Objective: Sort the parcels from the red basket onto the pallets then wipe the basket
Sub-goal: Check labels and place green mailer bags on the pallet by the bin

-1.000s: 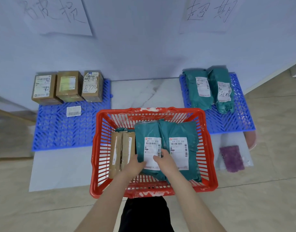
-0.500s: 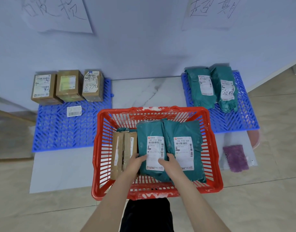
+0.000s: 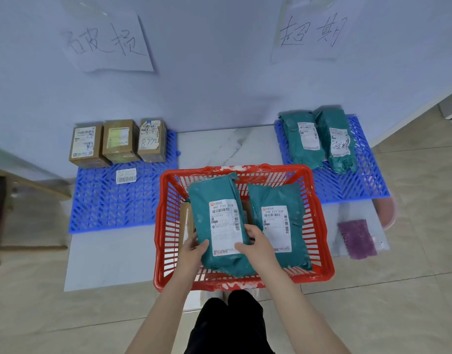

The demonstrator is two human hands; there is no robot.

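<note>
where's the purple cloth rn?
Head view, right side: the purple cloth lies right of the red basket, on the near side of the right blue pallet.

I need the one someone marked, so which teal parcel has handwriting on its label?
The rightmost teal parcel on the right blue pallet: bold black marker strokes cross its label. The other three teal labels show only print.

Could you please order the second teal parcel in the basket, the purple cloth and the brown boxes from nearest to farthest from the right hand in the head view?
1. Second teal parcel, in the basket beside the right hand.
2. Purple cloth, outside the basket to the right.
3. Brown boxes, far back on the left pallet.
</note>
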